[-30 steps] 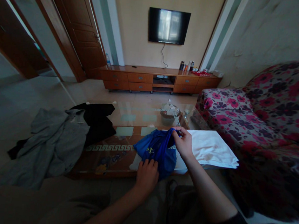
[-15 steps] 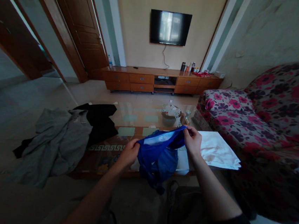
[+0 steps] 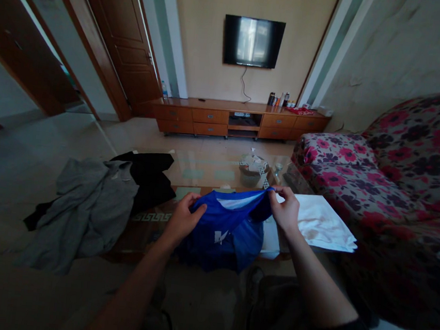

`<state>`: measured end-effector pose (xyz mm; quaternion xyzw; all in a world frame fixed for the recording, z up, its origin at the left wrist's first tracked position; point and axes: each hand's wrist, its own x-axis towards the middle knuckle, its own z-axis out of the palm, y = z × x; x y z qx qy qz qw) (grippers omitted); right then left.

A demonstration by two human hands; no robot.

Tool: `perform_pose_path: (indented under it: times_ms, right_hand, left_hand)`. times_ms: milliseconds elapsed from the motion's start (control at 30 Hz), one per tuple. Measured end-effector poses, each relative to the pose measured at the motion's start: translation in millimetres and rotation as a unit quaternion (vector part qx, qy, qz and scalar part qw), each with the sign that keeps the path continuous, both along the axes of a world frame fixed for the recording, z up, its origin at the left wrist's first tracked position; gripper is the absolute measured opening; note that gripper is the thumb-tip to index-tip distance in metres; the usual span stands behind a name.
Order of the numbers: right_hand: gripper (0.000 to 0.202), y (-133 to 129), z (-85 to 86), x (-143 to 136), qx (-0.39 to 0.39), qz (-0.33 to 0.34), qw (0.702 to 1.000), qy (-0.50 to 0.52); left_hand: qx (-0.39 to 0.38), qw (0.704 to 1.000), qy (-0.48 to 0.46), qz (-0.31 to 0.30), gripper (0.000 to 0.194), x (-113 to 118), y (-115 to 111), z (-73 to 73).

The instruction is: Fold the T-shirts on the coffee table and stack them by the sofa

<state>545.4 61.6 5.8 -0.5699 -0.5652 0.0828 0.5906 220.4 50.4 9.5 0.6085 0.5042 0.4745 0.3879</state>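
Note:
A blue T-shirt (image 3: 225,228) with a small white print hangs between my two hands, over the near edge of the glass coffee table. My left hand (image 3: 184,217) pinches its left shoulder between thumb and fingers. At the other end of the neckline, my right hand (image 3: 285,208) grips the cloth; the white inside of the collar shows between them. Just right of my right hand lies a folded white cloth (image 3: 321,222). To the left, a grey garment (image 3: 87,204) is spread over a black garment (image 3: 152,179).
The glass coffee table (image 3: 188,170) carries a bowl (image 3: 253,171) and a small glass (image 3: 277,169) toward its far side. A flowered sofa (image 3: 351,177) stands at the right. Beyond are a low wooden TV cabinet (image 3: 209,117) and a wall-mounted television (image 3: 253,41).
My left hand has moved left and slightly up with its side of the T-shirt. The shirt is spread wider, and its white print now shows. My right hand has barely moved.

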Motion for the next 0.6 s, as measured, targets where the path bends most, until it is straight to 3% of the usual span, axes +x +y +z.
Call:
perform_pose_path:
  times_ms: [200,433,500,600]
  right_hand:
    - [0.038,8,-3.7,0,-0.082,0.123,0.981,0.130]
    - [0.046,3,2.8,0,-0.170,0.249,0.929,0.217]
    - [0.047,2,3.4,1,-0.177,0.268,0.916,0.239]
    - [0.049,3,1.5,4,-0.163,0.249,0.922,0.246]
  left_hand:
    - [-0.016,0.996,-0.027,0.079,0.039,-12,8,-2.0]
    - [0.002,0.995,0.008,0.102,0.042,-21,8,0.7]
    - [0.009,0.994,0.016,0.112,0.042,-23,9,1.3]
    - [0.021,0.993,0.042,0.111,0.037,-27,11,1.9]
